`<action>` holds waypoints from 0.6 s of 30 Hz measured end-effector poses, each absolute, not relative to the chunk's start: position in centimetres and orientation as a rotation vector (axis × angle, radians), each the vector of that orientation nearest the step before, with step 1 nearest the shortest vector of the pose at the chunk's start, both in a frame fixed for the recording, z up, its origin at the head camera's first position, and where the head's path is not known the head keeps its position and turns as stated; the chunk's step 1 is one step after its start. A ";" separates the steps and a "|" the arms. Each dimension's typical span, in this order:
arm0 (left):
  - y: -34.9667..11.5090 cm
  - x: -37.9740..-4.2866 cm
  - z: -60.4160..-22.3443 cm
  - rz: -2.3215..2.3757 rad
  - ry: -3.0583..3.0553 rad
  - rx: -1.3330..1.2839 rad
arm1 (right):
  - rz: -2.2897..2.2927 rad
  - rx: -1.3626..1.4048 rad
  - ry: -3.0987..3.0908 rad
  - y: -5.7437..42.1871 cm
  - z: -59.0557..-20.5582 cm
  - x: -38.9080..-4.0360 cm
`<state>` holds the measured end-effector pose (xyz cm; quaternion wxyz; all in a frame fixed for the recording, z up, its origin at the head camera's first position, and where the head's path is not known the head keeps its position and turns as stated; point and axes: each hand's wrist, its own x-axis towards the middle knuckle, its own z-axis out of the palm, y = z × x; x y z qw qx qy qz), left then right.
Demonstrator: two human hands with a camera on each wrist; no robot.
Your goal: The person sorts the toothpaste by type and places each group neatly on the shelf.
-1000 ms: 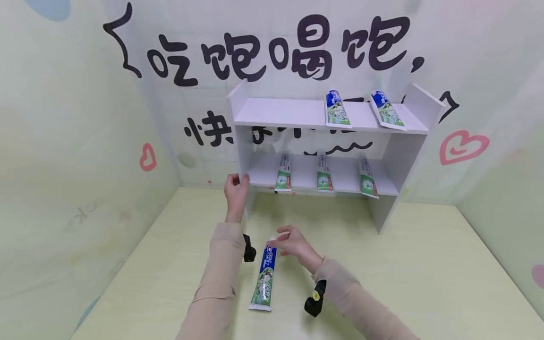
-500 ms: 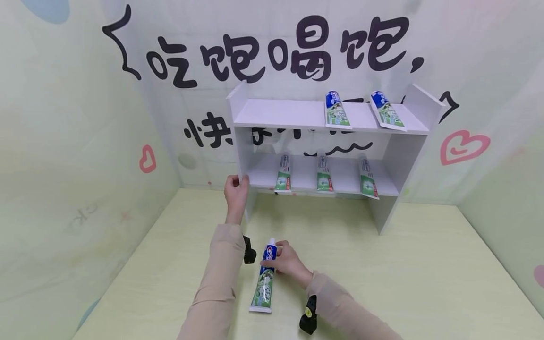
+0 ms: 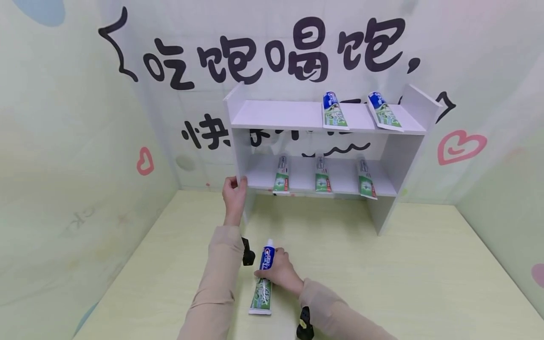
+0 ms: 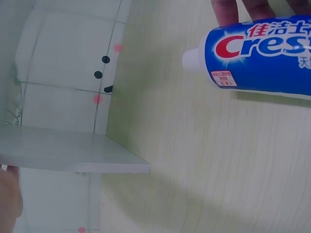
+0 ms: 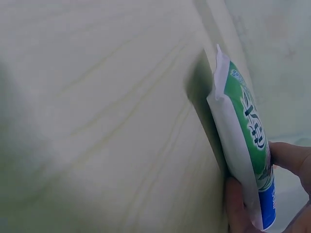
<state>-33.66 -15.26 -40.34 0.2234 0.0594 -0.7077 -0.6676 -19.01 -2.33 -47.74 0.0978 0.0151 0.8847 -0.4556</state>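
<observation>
In the head view a blue and green Crest toothpaste tube [image 3: 262, 296] lies along the table, its white cap pointing toward the shelf. My right hand [image 3: 281, 273] grips it about the middle, thumb across the top and fingers along the right side. The right wrist view shows the tube's flat crimped end [image 5: 221, 73] slightly off the surface, with a shadow beneath. My left hand [image 3: 234, 198] holds the left side panel of the white two-tier shelf [image 3: 276, 113] at the lower board's height; in the left wrist view that panel [image 4: 73, 150] partly hides the hand.
Two similar blue-green tubes [image 3: 335, 111] lie on the right half of the upper board. Three grey-green tubes [image 3: 323, 179] are spaced along the lower board. Behind the shelf rises a printed wall [image 3: 280, 92]; a pale wooden table [image 3: 340, 264] spreads below.
My right hand has come from beside the cap down to the tube's middle and taken hold of it. The left hand stays on the shelf panel.
</observation>
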 end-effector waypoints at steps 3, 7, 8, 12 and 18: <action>-15.1 -33.7 -40.3 -1.848 -1.948 0.158 | -1.371 0.040 2.609 -2.3 -47.8 -19.0; -15.2 -33.7 -40.3 -1.849 -1.939 0.153 | -1.453 0.023 2.561 -2.2 -48.0 -19.2; -15.2 -33.6 -40.3 -1.848 -1.943 0.156 | -1.480 0.021 2.539 -2.1 -48.1 -19.2; -15.2 -33.5 -40.4 -1.847 -1.957 0.162 | -1.529 0.037 2.456 -1.6 -48.1 -19.4; -15.2 -33.3 -40.2 -1.845 -1.959 0.157 | -1.550 0.026 2.406 -0.5 -46.6 -19.5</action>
